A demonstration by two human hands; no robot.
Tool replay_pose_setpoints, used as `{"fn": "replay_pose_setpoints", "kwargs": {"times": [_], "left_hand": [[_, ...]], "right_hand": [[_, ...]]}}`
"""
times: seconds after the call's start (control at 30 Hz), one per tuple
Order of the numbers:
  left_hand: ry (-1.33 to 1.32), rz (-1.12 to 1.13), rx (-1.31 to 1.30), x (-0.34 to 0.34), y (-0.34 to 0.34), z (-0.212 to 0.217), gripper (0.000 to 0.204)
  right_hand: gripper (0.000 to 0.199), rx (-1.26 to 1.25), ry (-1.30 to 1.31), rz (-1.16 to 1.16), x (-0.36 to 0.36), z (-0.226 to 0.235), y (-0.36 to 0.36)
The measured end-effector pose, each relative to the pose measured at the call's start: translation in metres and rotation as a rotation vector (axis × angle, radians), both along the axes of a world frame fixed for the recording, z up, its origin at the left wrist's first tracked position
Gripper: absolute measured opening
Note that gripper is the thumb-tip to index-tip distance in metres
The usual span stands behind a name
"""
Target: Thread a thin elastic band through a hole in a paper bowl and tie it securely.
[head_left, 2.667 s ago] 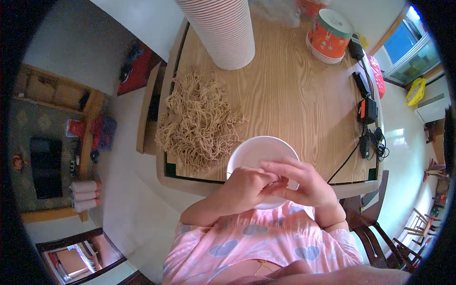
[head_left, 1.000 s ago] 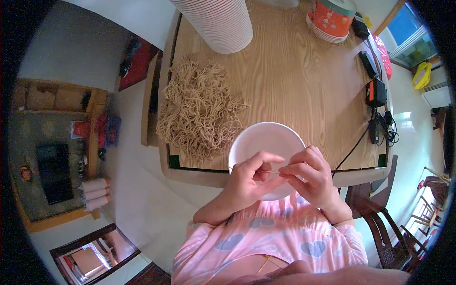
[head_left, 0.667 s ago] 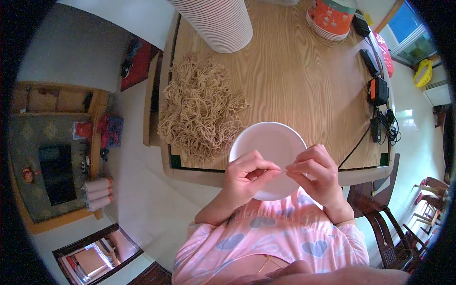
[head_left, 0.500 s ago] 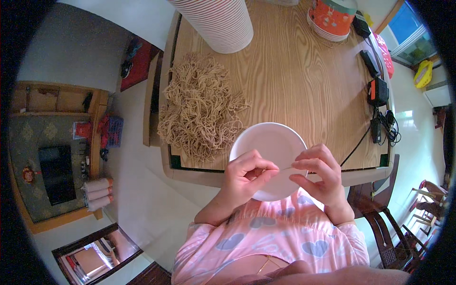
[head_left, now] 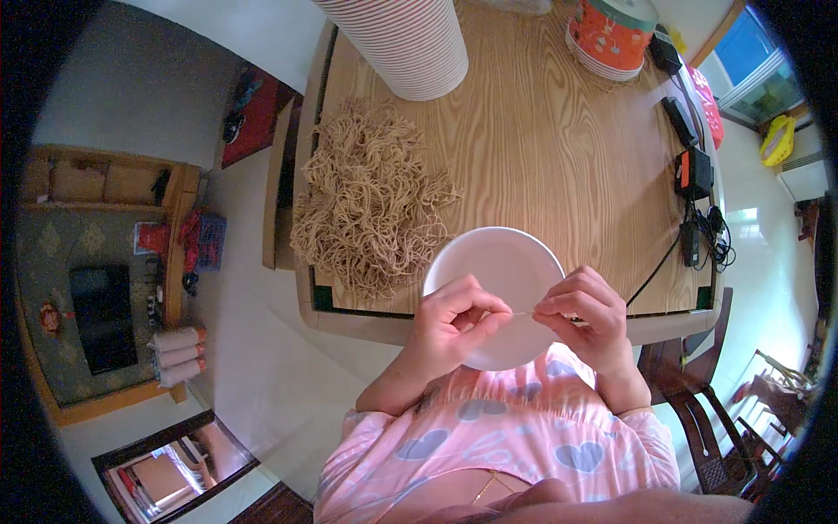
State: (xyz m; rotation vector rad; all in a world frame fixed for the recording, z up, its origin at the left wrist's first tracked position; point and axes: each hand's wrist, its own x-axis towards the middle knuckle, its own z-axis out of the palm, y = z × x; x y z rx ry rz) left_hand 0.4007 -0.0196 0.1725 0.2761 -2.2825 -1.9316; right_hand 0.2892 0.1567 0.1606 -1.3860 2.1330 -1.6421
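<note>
Between my two hands runs a short, thin, pale string (head_left: 522, 313), held taut above a white paper tub (head_left: 497, 253) at the table's near edge. My left hand (head_left: 454, 321) pinches one end between thumb and forefinger. The other end is pinched in the fingertips of my right hand (head_left: 589, 319). Both hands cover part of the tub's rim, and the inside that shows is plain white. Just left of the tub lies a loose, tangled heap of tan strings (head_left: 371, 201).
A tall stack of white paper tubs (head_left: 406, 48) stands at the table's far left. Orange printed tubs (head_left: 611, 35) are at the far right. Black adapters (head_left: 694, 173) and cables (head_left: 717, 237) line the right edge of the wooden table (head_left: 532, 148). Dark wooden chairs (head_left: 711, 428) stand to the right.
My right hand's thumb and fingers have closed together on the string, after being apart. The left hand has stayed in place with its pinch.
</note>
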Motion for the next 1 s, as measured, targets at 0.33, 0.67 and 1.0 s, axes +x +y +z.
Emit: {"fn": "replay_pose_setpoints", "kwargs": {"times": [0.33, 0.67, 1.0], "left_hand": [[-0.079, -0.146, 0.07, -0.011, 0.016, 0.003, 0.031], [0.083, -0.094, -0.216, -0.014, 0.021, -0.003, 0.021], [-0.006, -0.015, -0.24, -0.024, 0.015, -0.002, 0.009]], "right_hand": [[0.014, 0.095, 0.107, 0.007, 0.005, -0.003, 0.0], [0.012, 0.136, 0.094, -0.023, 0.006, -0.006, 0.006], [0.008, 0.088, -0.1, -0.221, -0.005, -0.027, 0.018]]}}
